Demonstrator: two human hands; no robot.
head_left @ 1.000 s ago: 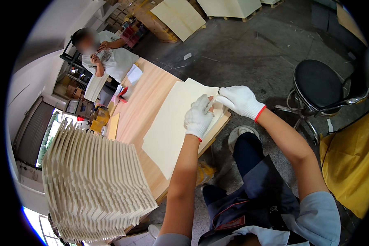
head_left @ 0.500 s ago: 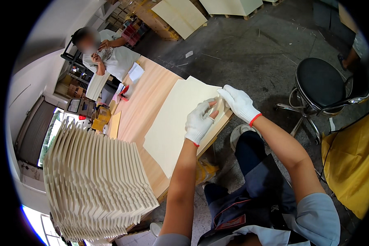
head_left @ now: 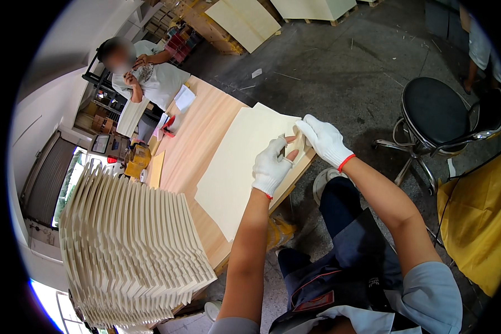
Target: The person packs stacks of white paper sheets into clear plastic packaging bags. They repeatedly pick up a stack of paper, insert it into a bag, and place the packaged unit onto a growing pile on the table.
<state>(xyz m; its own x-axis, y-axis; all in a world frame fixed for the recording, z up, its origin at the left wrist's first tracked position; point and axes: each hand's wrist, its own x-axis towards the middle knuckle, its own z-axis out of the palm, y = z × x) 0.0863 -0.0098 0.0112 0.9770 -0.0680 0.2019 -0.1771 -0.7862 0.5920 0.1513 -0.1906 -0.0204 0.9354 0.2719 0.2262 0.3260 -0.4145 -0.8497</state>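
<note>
Farther into view than half a second ago, one person (head_left: 480,53) is seen at the upper right edge, while both gloved hands are kept almost in place. Cream sheets (head_left: 234,161) are laid flat on one wooden table (head_left: 201,119), at its end nearest the hands; at least two outlines can be made out, but their full number cannot be told. On them the left hand (head_left: 270,167) is rested, its two bare fingertips (head_left: 293,155) held slightly apart. By the sheets' corner the right hand (head_left: 324,140) is placed with its fingers bunched; whether anything is pinched there cannot be told. At the lower left, one tall stack of cream boards (head_left: 133,239) is piled in many layers, too close to be counted. Across the table one co-worker (head_left: 153,83) is seen, both hands raised. One black stool (head_left: 435,108) and one yellow cloth (head_left: 476,217) are seen at the right.
</note>
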